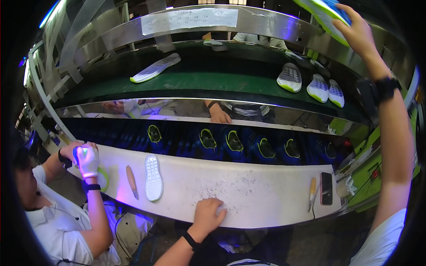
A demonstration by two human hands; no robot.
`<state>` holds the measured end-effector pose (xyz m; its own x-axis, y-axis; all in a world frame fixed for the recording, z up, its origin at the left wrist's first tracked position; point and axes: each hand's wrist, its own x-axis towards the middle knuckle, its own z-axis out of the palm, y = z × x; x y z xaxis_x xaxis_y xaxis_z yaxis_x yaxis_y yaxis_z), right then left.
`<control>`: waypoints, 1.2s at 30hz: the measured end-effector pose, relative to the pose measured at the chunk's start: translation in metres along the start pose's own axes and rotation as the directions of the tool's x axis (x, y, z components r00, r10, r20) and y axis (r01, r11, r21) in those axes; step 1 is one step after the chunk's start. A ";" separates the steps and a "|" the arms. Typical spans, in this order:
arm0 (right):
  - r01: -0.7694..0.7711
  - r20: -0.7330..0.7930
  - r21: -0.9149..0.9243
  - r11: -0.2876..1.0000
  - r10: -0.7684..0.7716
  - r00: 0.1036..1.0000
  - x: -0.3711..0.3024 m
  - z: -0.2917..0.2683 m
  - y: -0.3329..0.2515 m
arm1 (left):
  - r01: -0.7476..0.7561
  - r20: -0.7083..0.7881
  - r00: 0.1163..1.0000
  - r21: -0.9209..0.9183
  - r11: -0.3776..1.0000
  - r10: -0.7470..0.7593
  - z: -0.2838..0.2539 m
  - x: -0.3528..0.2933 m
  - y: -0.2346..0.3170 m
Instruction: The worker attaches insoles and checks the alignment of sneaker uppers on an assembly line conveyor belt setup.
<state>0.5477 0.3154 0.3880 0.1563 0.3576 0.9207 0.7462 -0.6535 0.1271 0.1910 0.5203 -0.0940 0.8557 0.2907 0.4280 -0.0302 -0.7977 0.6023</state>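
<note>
1. Up high, the right hand [357,33] gripped a blue-and-green shoe sole [326,13] at far right.
2. Nearer, the left hand [208,215] rested curled on the white workbench [257,195], clamping nothing.
3. Left lay a white sole [153,176].

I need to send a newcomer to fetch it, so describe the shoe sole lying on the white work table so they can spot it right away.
Start at the long white table running across the front. On its left part a white shoe sole lies flat, tread up, pointing away from the person, right of a small wooden-handled tool. It is the only sole on this table; the others sit up on the green conveyor belt.
</note>
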 end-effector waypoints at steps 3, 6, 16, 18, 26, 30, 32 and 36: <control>-0.085 0.149 0.328 0.941 0.038 0.988 0.009 0.032 0.003 | -0.058 0.023 0.998 0.052 0.997 0.057 -0.001 0.003 0.003; -0.234 0.402 0.349 0.907 0.080 0.912 0.007 0.063 -0.013 | -0.034 0.038 0.999 0.020 0.999 0.033 0.001 0.003 0.001; 0.024 0.229 0.821 0.570 -0.367 0.902 -0.238 0.096 -0.179 | -0.015 0.008 1.000 0.092 0.996 0.015 0.001 -0.006 -0.002; -0.293 0.576 0.640 0.710 -0.191 0.795 -0.316 0.131 -0.181 | -0.036 0.013 0.999 0.071 0.997 0.035 0.006 0.001 0.002; -0.715 0.967 0.253 0.652 -0.142 0.213 -0.391 0.307 -0.184 | -0.005 -0.006 1.000 0.066 0.998 0.005 0.005 0.000 -0.004; -0.745 0.949 0.251 0.618 -0.005 0.315 -0.386 0.296 -0.174 | -0.002 -0.021 1.000 0.064 0.998 0.004 0.012 0.004 -0.003; -0.950 0.978 0.130 0.284 0.120 0.170 -0.380 0.275 -0.174 | -0.005 -0.023 1.000 0.057 0.998 0.007 0.011 -0.003 -0.001; -0.998 0.999 -0.009 -0.064 -0.054 -0.006 -0.357 0.174 -0.166 | 0.014 -0.090 0.996 0.100 0.995 -0.005 -0.001 -0.002 0.011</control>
<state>0.4804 0.4126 -0.0257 0.6051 0.6993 -0.3805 -0.2099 -0.3209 -0.9236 0.1883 0.5109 -0.0877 0.8058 0.3408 0.4843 0.0331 -0.8425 0.5377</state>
